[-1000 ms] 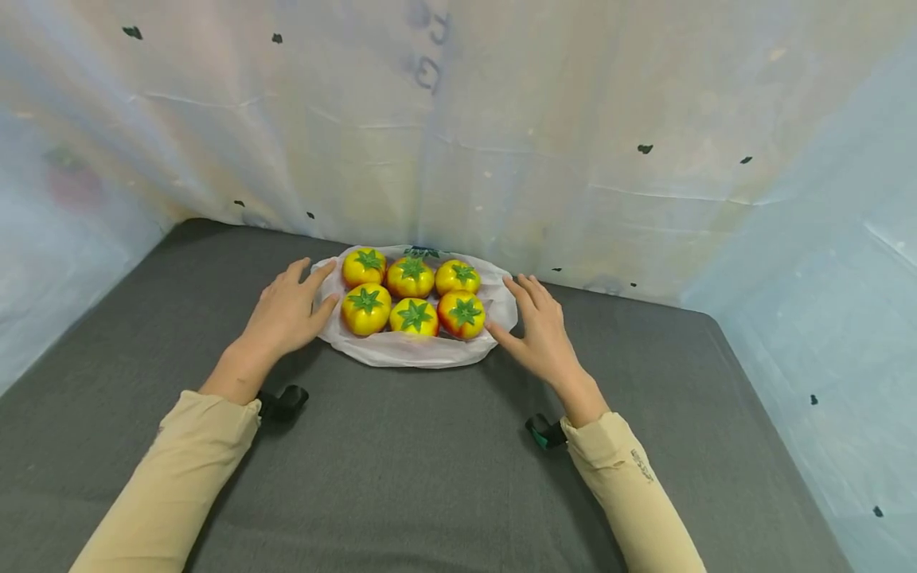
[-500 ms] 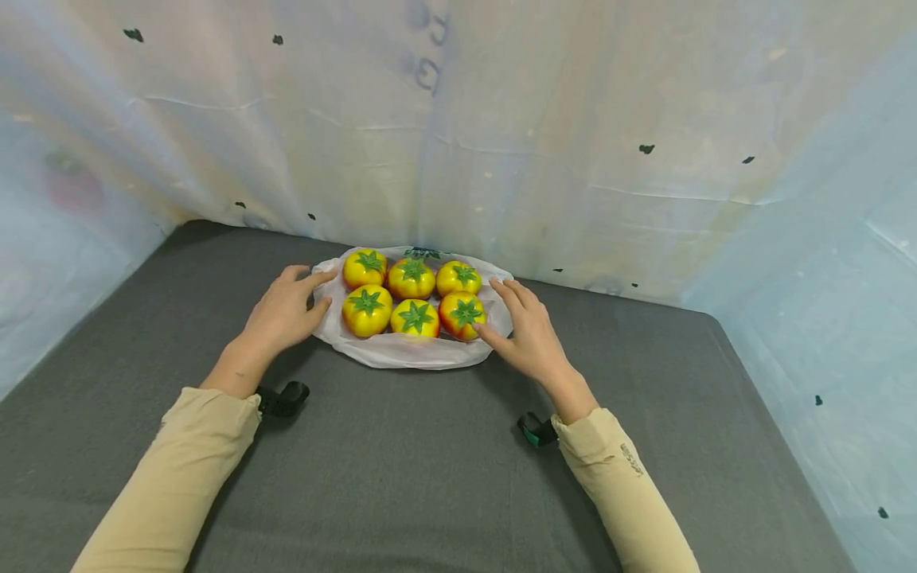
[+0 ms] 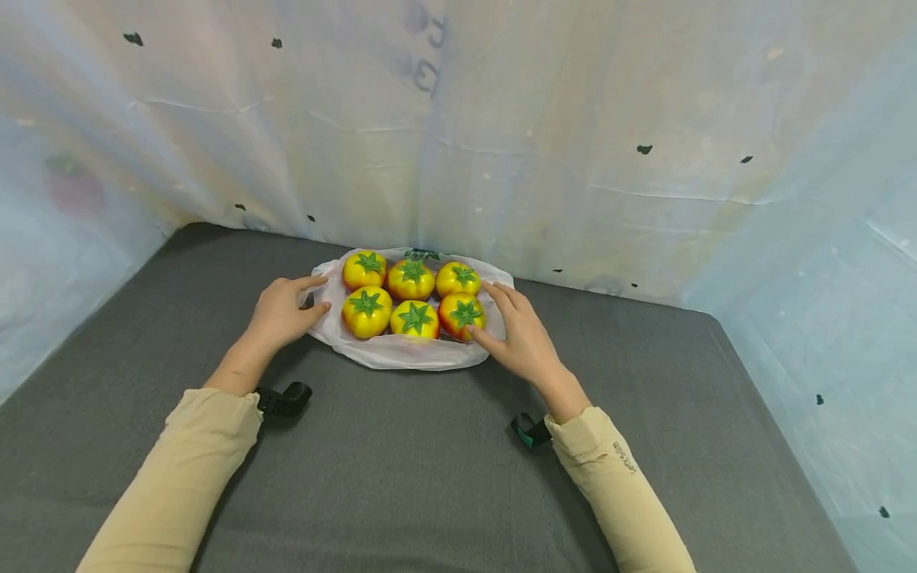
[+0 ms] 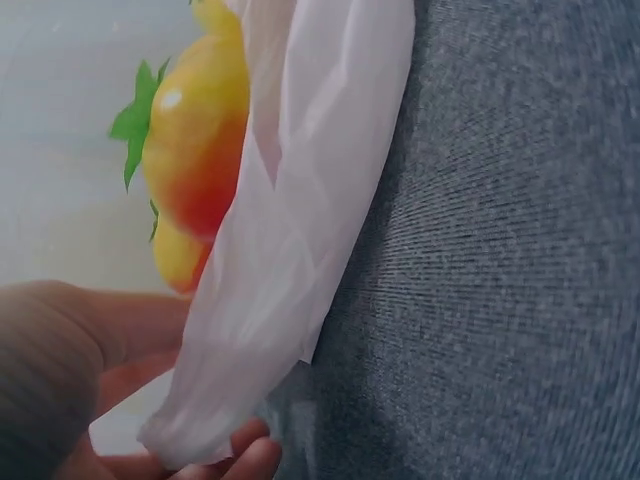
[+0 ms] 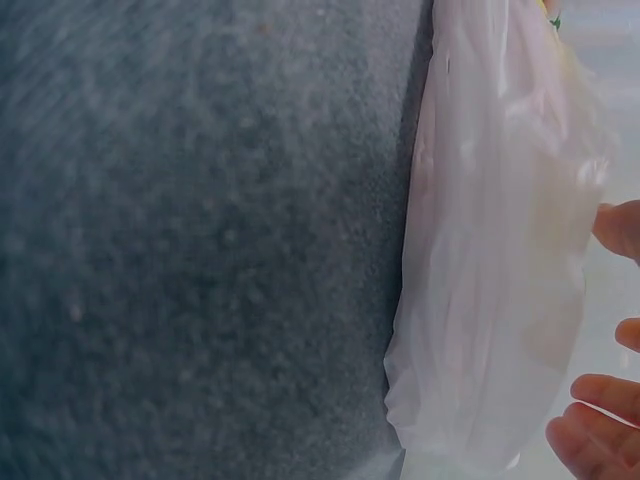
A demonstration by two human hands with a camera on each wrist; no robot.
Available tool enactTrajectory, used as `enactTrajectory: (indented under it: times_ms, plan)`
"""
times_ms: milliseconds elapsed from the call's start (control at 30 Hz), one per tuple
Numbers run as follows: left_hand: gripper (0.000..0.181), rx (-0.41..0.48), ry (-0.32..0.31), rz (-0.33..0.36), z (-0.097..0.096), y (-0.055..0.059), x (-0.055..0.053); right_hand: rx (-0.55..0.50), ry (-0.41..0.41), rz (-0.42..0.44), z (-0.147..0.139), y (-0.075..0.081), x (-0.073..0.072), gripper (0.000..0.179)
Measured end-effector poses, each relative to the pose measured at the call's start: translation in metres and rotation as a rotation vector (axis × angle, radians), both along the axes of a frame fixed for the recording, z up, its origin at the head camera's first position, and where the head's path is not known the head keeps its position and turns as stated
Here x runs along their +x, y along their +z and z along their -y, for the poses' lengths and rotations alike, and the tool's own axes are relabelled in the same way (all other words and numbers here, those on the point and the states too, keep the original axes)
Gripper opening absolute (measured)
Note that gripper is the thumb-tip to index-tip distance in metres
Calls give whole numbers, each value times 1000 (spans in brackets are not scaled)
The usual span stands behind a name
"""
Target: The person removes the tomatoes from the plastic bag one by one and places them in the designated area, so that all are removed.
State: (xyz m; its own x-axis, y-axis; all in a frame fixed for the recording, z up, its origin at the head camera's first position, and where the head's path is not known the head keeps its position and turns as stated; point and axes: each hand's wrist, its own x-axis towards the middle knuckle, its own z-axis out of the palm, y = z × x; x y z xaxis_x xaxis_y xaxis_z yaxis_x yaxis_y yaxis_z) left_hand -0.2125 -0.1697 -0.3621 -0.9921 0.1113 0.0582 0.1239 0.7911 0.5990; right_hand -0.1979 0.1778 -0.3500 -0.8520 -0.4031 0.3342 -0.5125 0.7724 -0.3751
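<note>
White plastic bag (image 3: 401, 356) on grey cloth (image 3: 401, 477), mouth up; six yellow-red tomatoes (image 3: 367, 320) inside, two rows of three. Left hand (image 3: 277, 313) at bag's left end, grip cannot be told. Right hand (image 3: 528, 341) at right end, fingers spread. Hands well apart.

"Where does the head view look from?"
"High up, forward and down, the bag (image 3: 415, 356) well off, near mid-frame."
"And the wrist views?"
"Both close and low, turned sideways: grey cloth (image 4: 520, 240) fills the left one's right side, the right one's left."
"Shared?"
"The bag, in all three."
</note>
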Motion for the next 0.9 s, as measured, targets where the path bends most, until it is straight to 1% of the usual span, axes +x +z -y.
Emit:
enactTrajectory:
  times_ms: [67,200,367,467,533,733,800,900]
  plan:
    - [51,15,-7,32,2,-2,-2,-5,3,6,0,0,0,69]
    - [54,48,-13,138,4,-4,-5,-12,4,21,0,-1,0,68]
    - [56,91,-14,200,4,-3,-7,-54,29,42,2,1,-1,65]
    - [58,143,-9,229,6,-3,-8,-86,57,60,5,1,-3,65]
    - [59,183,-4,253,7,-4,-10,-97,69,70,7,0,-3,65]
    - [63,316,10,359,13,-12,-16,-141,95,92,9,0,-4,64]
    - [64,349,10,383,13,-13,-16,-152,96,105,9,-1,-5,63]
    - [66,365,10,402,11,-13,-17,-151,89,129,8,-4,-6,63]
